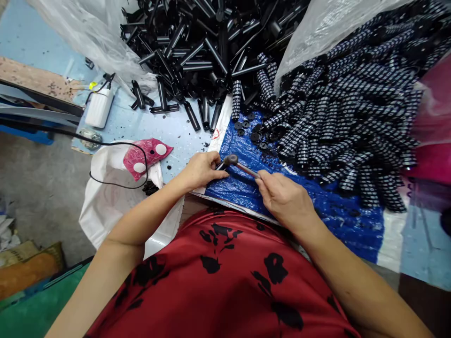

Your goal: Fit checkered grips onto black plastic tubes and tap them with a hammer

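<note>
My right hand [286, 196] is wrapped round the handle of a small hammer [247, 170]. The hammer's dark rounded head lies right beside the fingertips of my left hand [202, 171]. Those left fingers pinch a black shiny tube-like part [221, 166], mostly hidden by the hand and the hammer head. Whether the head touches the part I cannot tell. Beneath both hands is a blue plastic sheet [236, 190]. Several small black discs [254, 136] lie on it, just beyond the hammer.
A heap of black tubes [197, 65] fills the back, next to clear plastic film [102, 33]. Patterned black-and-white rollers [334, 108] are piled at the right. On the left are a white box [100, 108], a black cable [116, 143], a pink bag [150, 155] and a white sack [105, 202].
</note>
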`<state>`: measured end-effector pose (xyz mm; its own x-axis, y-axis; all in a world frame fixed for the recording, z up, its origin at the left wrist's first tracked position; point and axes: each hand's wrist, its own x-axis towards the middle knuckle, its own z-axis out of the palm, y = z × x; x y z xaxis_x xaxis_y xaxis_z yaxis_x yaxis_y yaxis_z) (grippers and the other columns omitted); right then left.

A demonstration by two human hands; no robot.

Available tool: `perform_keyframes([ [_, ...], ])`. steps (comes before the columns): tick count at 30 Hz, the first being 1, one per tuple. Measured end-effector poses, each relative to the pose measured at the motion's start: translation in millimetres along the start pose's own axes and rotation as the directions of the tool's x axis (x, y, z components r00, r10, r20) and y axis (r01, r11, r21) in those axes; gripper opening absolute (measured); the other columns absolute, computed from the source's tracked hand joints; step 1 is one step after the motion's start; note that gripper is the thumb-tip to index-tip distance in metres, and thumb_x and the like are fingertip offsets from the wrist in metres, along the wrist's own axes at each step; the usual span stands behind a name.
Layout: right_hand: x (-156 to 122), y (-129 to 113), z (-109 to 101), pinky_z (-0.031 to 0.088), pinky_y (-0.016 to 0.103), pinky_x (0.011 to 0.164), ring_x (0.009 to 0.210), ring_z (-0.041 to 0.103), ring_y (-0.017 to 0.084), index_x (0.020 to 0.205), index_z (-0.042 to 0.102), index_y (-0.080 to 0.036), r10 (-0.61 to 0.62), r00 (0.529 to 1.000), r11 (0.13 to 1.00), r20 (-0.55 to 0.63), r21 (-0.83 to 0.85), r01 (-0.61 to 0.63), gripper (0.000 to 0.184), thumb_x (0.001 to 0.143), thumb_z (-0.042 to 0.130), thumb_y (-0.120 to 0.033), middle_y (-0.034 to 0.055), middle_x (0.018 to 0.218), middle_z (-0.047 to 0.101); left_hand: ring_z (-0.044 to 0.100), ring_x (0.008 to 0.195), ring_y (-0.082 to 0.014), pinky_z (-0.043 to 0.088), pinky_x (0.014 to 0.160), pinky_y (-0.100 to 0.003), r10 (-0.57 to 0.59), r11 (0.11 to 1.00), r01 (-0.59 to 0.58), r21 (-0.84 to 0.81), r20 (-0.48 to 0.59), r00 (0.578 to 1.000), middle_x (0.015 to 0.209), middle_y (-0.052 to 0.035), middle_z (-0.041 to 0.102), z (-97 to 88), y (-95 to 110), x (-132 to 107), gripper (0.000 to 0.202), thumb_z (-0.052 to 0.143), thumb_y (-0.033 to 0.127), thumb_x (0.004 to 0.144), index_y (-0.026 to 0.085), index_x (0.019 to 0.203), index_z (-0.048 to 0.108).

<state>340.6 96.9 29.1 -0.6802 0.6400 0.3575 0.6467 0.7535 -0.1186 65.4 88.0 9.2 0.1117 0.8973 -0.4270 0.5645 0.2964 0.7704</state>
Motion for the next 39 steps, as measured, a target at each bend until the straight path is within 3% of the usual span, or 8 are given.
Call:
perform_keyframes([
  [7,6,-18,-5,0.049,0.027,0.078,0.087,0.067,0.012,0.129,0.063,-0.012,-0.098,0.987,0.96,-0.129,0.248,0.128,0.028,0.104,0.053,-0.021,0.0079,0.098,0.073,0.039,0.061,-0.0126,0.021,0.064,-0.03,0.028,0.998,-0.022,-0.059,0.096,0.995,0.063,0.0015,0.051,-10.8,-4,20,0.045,0.097,0.031,0.063,0.017,0.067,0.055],
  [15,-10,-12,3,0.048,0.027,0.076,0.078,0.058,0.011,0.13,0.064,-0.008,-0.209,0.978,0.922,-0.015,0.329,0.202,0.038,0.094,0.071,-0.017,0.0041,0.087,0.066,0.038,0.06,-0.0126,0.022,0.065,-0.032,0.025,0.993,-0.027,0.113,0.016,1.0,0.064,0.0017,0.051,-6.5,13,15,0.037,0.086,0.019,0.072,0.018,0.07,0.049],
  [22,-50,23,-6,0.045,0.03,0.078,0.088,0.062,0.014,0.113,0.073,-0.018,-0.003,1.0,0.996,0.023,0.087,0.001,0.028,0.088,0.082,-0.027,0.0022,0.1,0.073,0.045,0.051,-0.015,0.024,0.054,-0.029,-0.17,0.954,0.066,0.292,0.345,0.923,0.06,-0.0028,0.054,-124.4,-19,-102,0.036,0.08,0.047,0.08,0.02,0.067,0.061],
  [25,-46,21,-3,0.047,0.03,0.084,0.095,0.065,0.014,0.107,0.074,-0.018,0.027,0.998,0.987,0.056,0.154,-0.035,0.028,0.091,0.079,-0.04,0.0041,0.103,0.074,0.06,0.058,-0.0214,0.036,0.054,-0.03,-0.208,0.916,0.117,0.384,0.204,0.956,0.075,-0.0063,0.069,-144.0,-35,-117,0.052,0.085,0.072,0.069,0.025,0.09,0.079],
  [29,-32,34,-5,0.047,0.028,0.083,0.089,0.067,0.011,0.11,0.074,-0.017,0.058,0.998,0.984,-0.006,0.168,-0.056,0.024,0.095,0.075,-0.035,0.0025,0.1,0.075,0.059,0.069,-0.0204,0.041,0.065,-0.032,0.021,0.972,0.03,0.231,-0.215,0.976,0.078,-0.0067,0.068,-106.8,-25,-53,0.045,0.068,0.064,0.092,0.02,0.086,0.072],
  [32,-30,59,-20,0.047,0.029,0.083,0.086,0.067,0.012,0.114,0.074,-0.017,0.177,0.982,0.984,-0.063,0.022,-0.176,0.021,0.098,0.068,-0.03,0.0032,0.1,0.076,0.05,0.072,-0.022,0.038,0.073,-0.035,0.005,0.946,0.195,0.259,-0.614,0.79,0.068,-0.0067,0.052,-85.3,-23,28,0.038,0.076,0.043,0.09,0.019,0.07,0.055],
  [35,-27,80,-31,0.045,0.032,0.084,0.09,0.065,0.016,0.113,0.074,-0.017,0.297,0.955,0.946,-0.023,-0.127,-0.297,0.025,0.102,0.061,-0.034,0.0052,0.103,0.075,0.052,0.082,-0.0267,0.041,0.085,-0.039,-0.044,0.953,0.238,0.187,-0.691,0.721,0.068,-0.0046,0.042,-84.2,-38,89,0.043,0.086,0.032,0.077,0.02,0.066,0.047],
  [39,-6,84,-17,0.046,0.039,0.101,0.119,0.065,0.025,0.136,0.067,-0.016,0.366,0.929,0.924,0.061,-0.142,-0.355,0.051,0.103,0.058,-0.053,0.0122,0.131,0.07,0.047,0.075,-0.0224,0.04,0.086,-0.04,-0.121,0.936,0.314,0.162,-0.689,0.715,0.068,-0.0025,0.043,-92.9,-50,109,0.027,0.075,0.01,0.074,0.019,0.068,0.051],
])
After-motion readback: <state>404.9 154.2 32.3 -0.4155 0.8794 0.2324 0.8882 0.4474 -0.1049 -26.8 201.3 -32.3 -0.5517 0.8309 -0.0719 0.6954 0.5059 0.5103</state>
